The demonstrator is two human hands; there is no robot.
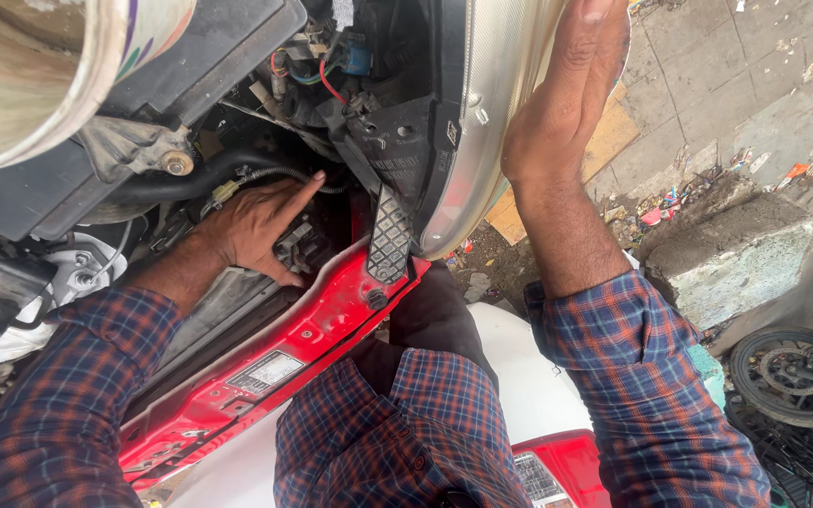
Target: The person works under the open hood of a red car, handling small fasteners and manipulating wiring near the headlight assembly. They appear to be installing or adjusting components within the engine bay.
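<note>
- Plaid sleeves and the shirt front fill the bottom of the head view, nearest the camera, above a white body panel (529,376).
- Deep in the engine bay, the left hand (261,226) is reached in behind the red front crossmember (265,367); its fingers are spread apart and laid flat against a black part beside a braided hose (279,172), with nothing clamped in them.
- Outside the bay, the right hand (562,94) is pressed open-palmed against the clear lens of the headlamp (482,113), fingers together and straight, gripping nothing.
- As a judgement, the lamp is best kept steadied from outside while the hidden fixing is felt for from behind, with the red wires (329,85) left unstrained.
- One container is seen: a pale round tub or reservoir (39,75) at top left; its contents cannot be told.
- A stone block (731,254) is seen on the littered pavement.
</note>
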